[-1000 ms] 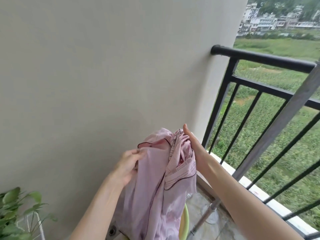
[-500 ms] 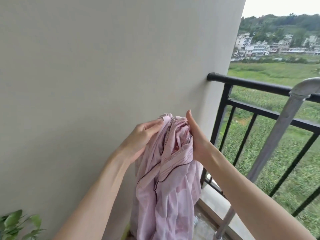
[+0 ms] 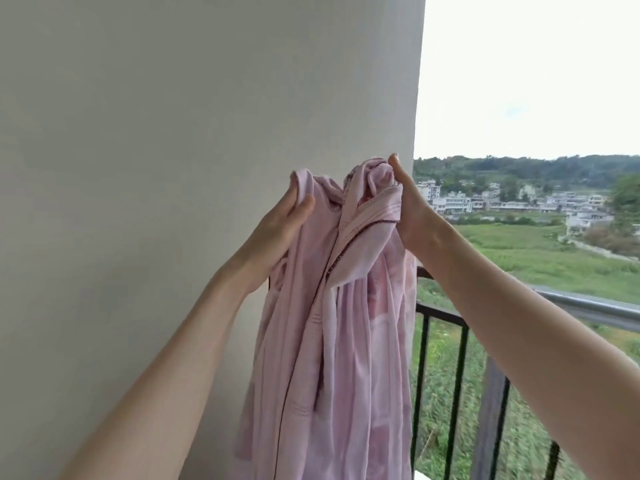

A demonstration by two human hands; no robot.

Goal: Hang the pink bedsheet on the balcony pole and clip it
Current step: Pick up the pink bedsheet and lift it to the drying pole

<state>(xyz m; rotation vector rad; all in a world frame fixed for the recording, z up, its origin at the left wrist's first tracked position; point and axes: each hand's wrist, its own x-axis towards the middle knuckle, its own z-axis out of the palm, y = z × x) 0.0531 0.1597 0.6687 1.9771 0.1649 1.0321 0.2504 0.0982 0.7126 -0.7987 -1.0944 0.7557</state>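
Head view, pink bedsheet [image 3: 332,341] bunched btwn left hand [image 3: 280,233], right hand [image 3: 412,213], hanging below

No writing, label, brand mark or number can be read anywhere in the view. The pink bedsheet [image 3: 332,341] shows only stitched lines and a dark piped edge, with no tag or print that can be made out. The wall [image 3: 173,133] is blank, and the distant buildings [image 3: 502,202] are too small and blurred to show any sign.
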